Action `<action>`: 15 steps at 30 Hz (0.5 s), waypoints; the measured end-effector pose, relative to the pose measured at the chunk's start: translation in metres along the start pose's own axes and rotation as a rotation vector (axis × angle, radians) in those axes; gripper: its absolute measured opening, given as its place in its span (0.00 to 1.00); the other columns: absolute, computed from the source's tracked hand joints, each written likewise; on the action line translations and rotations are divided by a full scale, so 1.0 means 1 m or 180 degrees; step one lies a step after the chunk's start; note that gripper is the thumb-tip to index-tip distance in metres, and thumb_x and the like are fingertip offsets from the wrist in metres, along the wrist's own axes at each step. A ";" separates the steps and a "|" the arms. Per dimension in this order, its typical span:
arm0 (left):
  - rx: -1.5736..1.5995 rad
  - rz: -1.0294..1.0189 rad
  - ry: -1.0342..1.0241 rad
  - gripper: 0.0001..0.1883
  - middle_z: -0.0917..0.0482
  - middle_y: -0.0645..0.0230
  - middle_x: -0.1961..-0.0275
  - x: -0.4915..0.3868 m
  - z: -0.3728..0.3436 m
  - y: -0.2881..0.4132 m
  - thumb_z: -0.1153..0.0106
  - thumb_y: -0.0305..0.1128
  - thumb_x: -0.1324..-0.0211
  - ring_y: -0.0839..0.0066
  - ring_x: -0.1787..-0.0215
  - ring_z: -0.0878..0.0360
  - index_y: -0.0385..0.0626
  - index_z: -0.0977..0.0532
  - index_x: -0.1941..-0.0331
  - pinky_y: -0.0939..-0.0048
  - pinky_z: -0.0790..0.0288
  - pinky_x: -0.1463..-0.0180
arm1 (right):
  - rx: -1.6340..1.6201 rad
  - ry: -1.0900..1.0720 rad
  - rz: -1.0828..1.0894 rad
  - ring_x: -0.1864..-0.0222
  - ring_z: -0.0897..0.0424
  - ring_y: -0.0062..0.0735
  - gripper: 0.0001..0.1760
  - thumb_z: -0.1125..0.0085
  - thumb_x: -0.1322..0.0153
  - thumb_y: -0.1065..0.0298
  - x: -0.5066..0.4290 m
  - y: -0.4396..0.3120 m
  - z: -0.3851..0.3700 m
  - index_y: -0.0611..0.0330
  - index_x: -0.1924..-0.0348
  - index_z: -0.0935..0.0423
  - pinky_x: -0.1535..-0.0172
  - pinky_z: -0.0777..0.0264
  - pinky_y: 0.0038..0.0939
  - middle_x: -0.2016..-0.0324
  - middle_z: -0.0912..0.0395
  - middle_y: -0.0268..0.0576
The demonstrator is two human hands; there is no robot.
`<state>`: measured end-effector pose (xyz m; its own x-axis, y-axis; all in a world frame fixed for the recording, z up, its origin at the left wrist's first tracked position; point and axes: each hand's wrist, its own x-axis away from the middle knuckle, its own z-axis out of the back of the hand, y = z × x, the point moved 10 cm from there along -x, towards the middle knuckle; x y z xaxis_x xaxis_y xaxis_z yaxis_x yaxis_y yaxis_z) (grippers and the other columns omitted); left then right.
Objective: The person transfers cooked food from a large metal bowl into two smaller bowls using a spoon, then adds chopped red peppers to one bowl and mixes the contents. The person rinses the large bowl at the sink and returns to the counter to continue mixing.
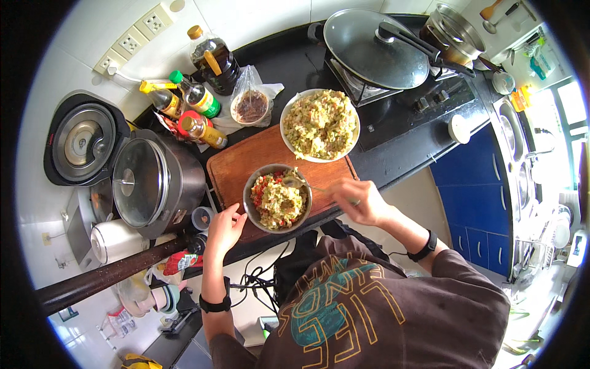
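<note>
A grey bowl [309, 213] stands on the wooden cutting board [244, 159], filled with chopped pale green vegetable mixture [281, 203] and red pieces along one side. My right hand [362, 198] grips the handle of a metal spoon [294, 181], whose bowl end rests in the mixture. My left hand [227, 227] is at the left side of the grey bowl, fingertips close to its rim; whether they grip it is unclear. A larger white bowl [286, 133], heaped with a similar chopped mixture, sits behind, partly over the board's far edge.
Sauce bottles [198, 94], a large jug of dark liquid [214, 62] and a plastic-wrapped bowl [249, 108] stand behind the board. Left is an open-lidded cooker [179, 184]. A lidded wok [375, 50] sits on the stove; a small white dish [459, 129] is near the counter edge.
</note>
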<state>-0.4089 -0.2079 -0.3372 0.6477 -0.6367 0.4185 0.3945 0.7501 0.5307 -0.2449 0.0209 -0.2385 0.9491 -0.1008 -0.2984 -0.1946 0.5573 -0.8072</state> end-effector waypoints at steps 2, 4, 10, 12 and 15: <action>0.0078 -0.0026 0.0092 0.21 0.16 0.57 0.66 0.000 0.001 -0.002 0.43 0.36 0.41 0.67 0.69 0.16 0.34 0.27 0.48 0.67 0.25 0.63 | -0.0595 0.0441 -0.0639 0.65 0.20 0.34 0.07 0.54 0.28 0.75 0.000 0.027 0.021 0.68 0.65 0.26 0.60 0.25 0.30 0.71 0.21 0.45; 0.0166 0.0017 0.0112 0.21 0.17 0.56 0.67 -0.001 0.001 -0.005 0.43 0.36 0.41 0.64 0.69 0.16 0.34 0.27 0.48 0.65 0.25 0.63 | -0.1245 0.0908 -0.1220 0.64 0.22 0.24 0.11 0.56 0.25 0.72 0.002 0.055 0.036 0.70 0.64 0.25 0.58 0.26 0.28 0.71 0.21 0.43; 0.0009 -0.0035 0.0026 0.21 0.17 0.57 0.68 -0.003 -0.009 -0.002 0.43 0.36 0.42 0.64 0.69 0.16 0.35 0.27 0.48 0.65 0.25 0.63 | -0.0039 0.0725 -0.0374 0.67 0.20 0.38 0.04 0.50 0.30 0.79 -0.013 0.037 0.036 0.68 0.63 0.26 0.61 0.26 0.31 0.70 0.23 0.48; 0.0104 -0.0012 0.0032 0.21 0.17 0.57 0.68 -0.003 -0.011 -0.004 0.43 0.36 0.42 0.64 0.69 0.16 0.35 0.27 0.48 0.66 0.25 0.63 | 0.0155 0.0497 -0.0269 0.66 0.21 0.47 0.03 0.48 0.32 0.79 -0.014 0.037 0.022 0.65 0.65 0.27 0.61 0.26 0.35 0.71 0.24 0.48; 0.0188 0.0045 0.0054 0.21 0.17 0.56 0.68 -0.002 -0.011 -0.010 0.42 0.37 0.42 0.64 0.69 0.16 0.35 0.27 0.48 0.66 0.25 0.64 | 0.0461 0.0533 -0.0196 0.67 0.20 0.48 0.03 0.47 0.32 0.78 -0.014 0.045 0.018 0.64 0.65 0.26 0.62 0.25 0.35 0.71 0.23 0.47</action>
<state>-0.4066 -0.2125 -0.3519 0.6640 -0.6226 0.4141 0.3464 0.7469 0.5676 -0.2627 0.0622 -0.2608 0.9014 -0.2670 -0.3409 -0.0885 0.6571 -0.7486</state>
